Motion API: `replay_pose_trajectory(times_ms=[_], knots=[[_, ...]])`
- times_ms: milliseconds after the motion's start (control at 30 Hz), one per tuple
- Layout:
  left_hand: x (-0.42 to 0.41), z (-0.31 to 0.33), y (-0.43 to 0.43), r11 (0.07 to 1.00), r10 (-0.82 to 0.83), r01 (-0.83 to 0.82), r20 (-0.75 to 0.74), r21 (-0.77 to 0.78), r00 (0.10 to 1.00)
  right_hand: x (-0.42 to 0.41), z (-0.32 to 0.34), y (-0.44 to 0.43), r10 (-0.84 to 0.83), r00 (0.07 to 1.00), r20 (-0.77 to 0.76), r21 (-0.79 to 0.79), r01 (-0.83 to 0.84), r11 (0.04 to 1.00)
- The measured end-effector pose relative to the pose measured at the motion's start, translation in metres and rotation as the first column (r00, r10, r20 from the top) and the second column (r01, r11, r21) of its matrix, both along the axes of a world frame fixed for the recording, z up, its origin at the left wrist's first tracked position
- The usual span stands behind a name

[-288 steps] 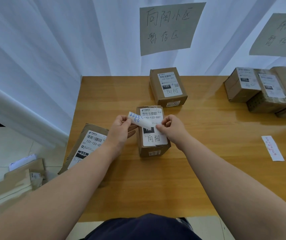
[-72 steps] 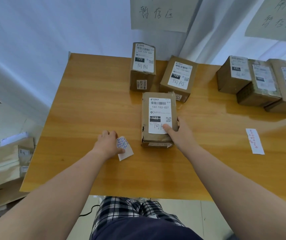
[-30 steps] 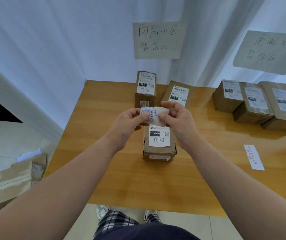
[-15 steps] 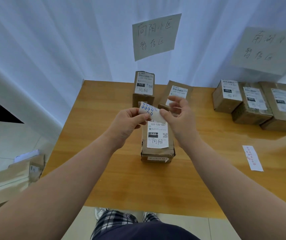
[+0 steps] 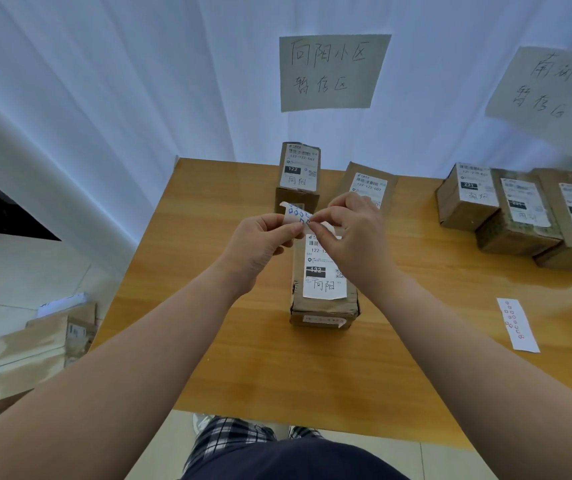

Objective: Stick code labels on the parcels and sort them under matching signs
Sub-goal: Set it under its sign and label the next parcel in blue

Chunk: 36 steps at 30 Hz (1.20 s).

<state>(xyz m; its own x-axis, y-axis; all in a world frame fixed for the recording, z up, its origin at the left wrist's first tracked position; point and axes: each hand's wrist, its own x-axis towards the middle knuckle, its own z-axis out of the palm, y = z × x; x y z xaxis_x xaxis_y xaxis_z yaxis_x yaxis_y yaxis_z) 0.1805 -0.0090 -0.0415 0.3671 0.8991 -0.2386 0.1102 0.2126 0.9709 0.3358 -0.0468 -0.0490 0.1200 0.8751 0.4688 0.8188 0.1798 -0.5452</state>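
- Above the table (image 5: 243,358), a person's left hand (image 5: 260,245) and right hand (image 5: 355,247) pinch a strip of blue code labels (image 5: 296,214) between fingers (image 5: 326,221) and thumbs.
- The strip hovers over the far end of a "122" parcel (image 5: 324,308) lying mid-table.
- Two more parcels (image 5: 299,168) stand at 12 o'clock, under a sign (image 5: 329,72).

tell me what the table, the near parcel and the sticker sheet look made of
Table: wood or wood-look laminate, glossy; grain lines and sheen show.
Near parcel: matte brown cardboard, creased at the edges.
Sticker sheet: thin white paper, likely; its free end curls.
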Motion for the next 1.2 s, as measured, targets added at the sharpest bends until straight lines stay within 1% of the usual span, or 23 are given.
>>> replay_pose_trajectory(times_ms=[167,600,900,967,1033,1133,1200], knots=[[-0.001,0.001,0.000,1.000,0.006,-0.006,0.005,-0.017,1.000,-0.002,0.002,0.002,0.023,0.999,0.027,-0.031,-0.022,0.999],[0.003,-0.002,0.002,0.999,-0.006,0.008,0.028,-0.052,1.000,-0.002,0.001,0.000,0.053,0.998,0.039,-0.012,-0.053,0.999],[0.003,-0.006,0.006,0.998,-0.014,0.014,0.002,-0.056,1.000,0.000,-0.005,0.003,0.053,0.997,0.062,0.043,-0.056,0.998],[0.003,-0.008,0.006,0.999,-0.002,0.001,-0.021,-0.049,1.000,0.001,-0.006,0.004,0.064,0.996,0.065,0.023,-0.065,0.998],[0.002,-0.012,0.007,0.998,0.047,-0.049,-0.046,-0.036,0.998,0.005,-0.008,0.005,0.065,0.998,0.017,-0.019,-0.065,0.998],[-0.005,-0.024,0.011,0.987,0.152,-0.156,-0.070,-0.049,0.986,0.015,-0.017,0.003,0.027,0.996,-0.081,-0.149,-0.039,0.988],[-0.013,-0.038,0.013,0.978,0.179,-0.190,-0.117,-0.085,0.977,0.025,-0.031,0.001,0.006,0.997,-0.075,-0.247,-0.025,0.969]])
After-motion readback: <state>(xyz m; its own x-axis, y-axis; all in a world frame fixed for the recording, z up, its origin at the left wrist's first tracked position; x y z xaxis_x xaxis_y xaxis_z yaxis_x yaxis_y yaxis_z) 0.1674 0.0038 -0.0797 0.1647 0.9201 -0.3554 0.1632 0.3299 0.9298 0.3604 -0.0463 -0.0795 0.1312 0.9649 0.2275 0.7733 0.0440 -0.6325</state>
